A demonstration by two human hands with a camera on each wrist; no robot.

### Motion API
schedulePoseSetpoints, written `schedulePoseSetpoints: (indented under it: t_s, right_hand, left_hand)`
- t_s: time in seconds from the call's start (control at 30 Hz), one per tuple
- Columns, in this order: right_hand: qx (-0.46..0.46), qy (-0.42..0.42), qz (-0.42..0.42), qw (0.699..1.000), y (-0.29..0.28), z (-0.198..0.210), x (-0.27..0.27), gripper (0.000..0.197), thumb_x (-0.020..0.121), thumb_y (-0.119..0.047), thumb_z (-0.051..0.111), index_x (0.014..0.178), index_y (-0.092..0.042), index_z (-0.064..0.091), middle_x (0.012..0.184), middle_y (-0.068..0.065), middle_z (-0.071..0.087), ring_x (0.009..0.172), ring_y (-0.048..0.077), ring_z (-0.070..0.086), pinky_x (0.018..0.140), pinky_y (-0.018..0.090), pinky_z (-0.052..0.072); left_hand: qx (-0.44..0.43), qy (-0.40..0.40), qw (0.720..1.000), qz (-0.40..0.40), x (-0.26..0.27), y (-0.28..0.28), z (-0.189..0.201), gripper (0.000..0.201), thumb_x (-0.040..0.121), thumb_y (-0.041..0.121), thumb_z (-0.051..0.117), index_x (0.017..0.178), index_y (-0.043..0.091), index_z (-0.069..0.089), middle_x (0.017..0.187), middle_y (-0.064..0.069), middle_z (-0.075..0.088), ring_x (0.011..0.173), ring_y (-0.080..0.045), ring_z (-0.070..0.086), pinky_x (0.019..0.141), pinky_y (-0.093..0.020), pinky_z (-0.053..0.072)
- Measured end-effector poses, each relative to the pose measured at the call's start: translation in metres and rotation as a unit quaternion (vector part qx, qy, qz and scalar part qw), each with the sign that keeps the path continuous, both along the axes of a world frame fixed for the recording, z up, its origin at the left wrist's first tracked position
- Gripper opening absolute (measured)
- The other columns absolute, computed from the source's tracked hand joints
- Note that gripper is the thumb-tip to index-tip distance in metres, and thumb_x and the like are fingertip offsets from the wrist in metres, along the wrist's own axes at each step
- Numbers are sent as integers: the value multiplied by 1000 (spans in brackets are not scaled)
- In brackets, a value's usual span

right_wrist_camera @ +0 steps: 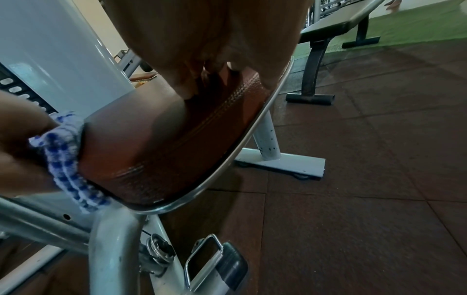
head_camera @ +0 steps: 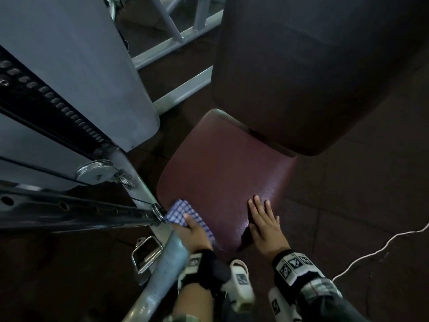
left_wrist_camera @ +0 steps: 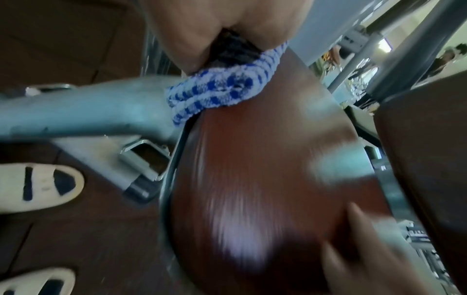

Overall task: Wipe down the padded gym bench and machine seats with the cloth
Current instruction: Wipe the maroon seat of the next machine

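A maroon padded machine seat (head_camera: 220, 177) fills the middle of the head view, and its darker backrest pad (head_camera: 313, 66) rises behind it. My left hand (head_camera: 195, 231) grips a folded blue-and-white checked cloth (head_camera: 183, 212) and presses it on the seat's near-left corner. The left wrist view shows the cloth (left_wrist_camera: 215, 93) bunched under the palm against the seat (left_wrist_camera: 252, 159). My right hand (head_camera: 262, 219) lies flat on the seat's near-right part, fingers straight, holding nothing. In the right wrist view the cloth (right_wrist_camera: 68, 159) wraps over the seat (right_wrist_camera: 151, 143) corner.
A grey weight-stack housing (head_camera: 69, 66) and a pulley (head_camera: 97, 170) stand close on the left. A grey frame tube (head_camera: 167, 263) and a chrome handle (head_camera: 146, 254) sit below the cloth. A white cable (head_camera: 383, 247) crosses the rubber floor at right. A flat bench (right_wrist_camera: 341, 24) stands beyond.
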State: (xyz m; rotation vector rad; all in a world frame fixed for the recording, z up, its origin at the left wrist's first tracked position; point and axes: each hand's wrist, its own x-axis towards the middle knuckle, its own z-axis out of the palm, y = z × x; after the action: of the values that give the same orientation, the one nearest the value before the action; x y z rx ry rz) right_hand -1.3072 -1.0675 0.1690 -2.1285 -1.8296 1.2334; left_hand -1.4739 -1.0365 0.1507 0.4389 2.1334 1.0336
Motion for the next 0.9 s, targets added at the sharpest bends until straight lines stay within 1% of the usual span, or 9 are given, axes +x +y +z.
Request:
schedulePoseSetpoints:
  t_s: [0.13, 0.3, 0.4, 0.43, 0.5, 0.57, 0.63, 0.77, 0.9]
  right_hand:
    - [-3, 22, -8, 1000, 0, 0, 2, 68, 98, -17, 38, 138, -43, -10, 141, -34, -21, 134, 2, -26, 114, 44, -5]
    - [-6, 4, -21, 1000, 1, 0, -1, 68, 98, -19, 38, 140, -40, -10, 144, -31, -19, 135, 1, -25, 115, 45, -2]
    - [-15, -22, -17, 1000, 1, 2, -3, 62, 96, -29, 28, 140, -34, -15, 144, -28, -22, 135, 2, -25, 115, 46, -2]
    - [-17, -36, -11, 999, 1, 3, -3, 61, 92, -34, 22, 139, -34, -17, 144, -27, -24, 134, 2, -26, 115, 45, -3]
    - [-13, -62, -3, 998, 0, 3, -4, 64, 83, -39, 14, 138, -35, -19, 144, -27, -25, 134, 2, -26, 114, 43, -6]
    - [-11, -65, -6, 998, 1, 4, -4, 66, 83, -36, 18, 139, -38, -16, 146, -26, -22, 136, 2, -25, 112, 41, -12]
    - [-11, -68, -2, 998, 3, 6, -5, 66, 82, -37, 18, 139, -42, -15, 145, -28, -23, 137, 3, -26, 111, 41, -16]
    - [9, -68, -23, 997, 15, 4, -6, 71, 75, -59, 6, 142, -42, -13, 147, -23, -28, 133, 1, -35, 110, 39, -20]
    - [-13, -64, -94, 993, 43, 9, -11, 94, 75, -78, 24, 141, -30, -21, 146, -17, -34, 132, 6, -36, 109, 40, -20]
  left_hand:
    - [-22, -2, 999, -23, -58, 47, -11, 52, 102, 29, 38, 149, 11, 24, 144, -22, 43, 127, -40, 45, 102, -36, 34]
    - [22, -10, 998, -61, -40, 31, 11, 56, 98, 22, 49, 146, 4, 25, 141, -19, 43, 128, -33, 45, 98, -22, 32]
    - [-6, -41, 990, -132, -13, 2, 40, 55, 86, 33, 67, 126, 5, 43, 91, -8, 62, 81, -23, 61, 83, -19, 48]
    - [-10, -33, 988, -151, -10, -3, 44, 65, 84, 34, 70, 131, 5, 36, 75, 0, 55, 67, -12, 56, 72, -10, 48]
    - [-1, -30, 991, -131, -18, 7, 37, 67, 92, 19, 62, 142, 1, 21, 73, 3, 49, 58, -2, 54, 59, -3, 45]
    - [-7, 13, 994, -105, -41, 34, 21, 48, 98, 18, 48, 139, 2, 29, 102, -17, 61, 90, -20, 67, 80, -23, 52]
    - [-12, 49, 987, -151, -66, 66, 6, 38, 101, 22, 41, 133, 2, 42, 127, -22, 55, 117, -37, 54, 99, -39, 40]
    - [-66, 109, 955, -266, -91, 107, -2, 45, 101, 34, 38, 137, 8, 45, 140, -20, 37, 121, -37, 46, 100, -37, 36]
    - [-100, 125, 943, -293, -87, 92, 2, 56, 100, 39, 39, 149, 17, 28, 147, -19, 26, 130, -38, 38, 104, -40, 33]
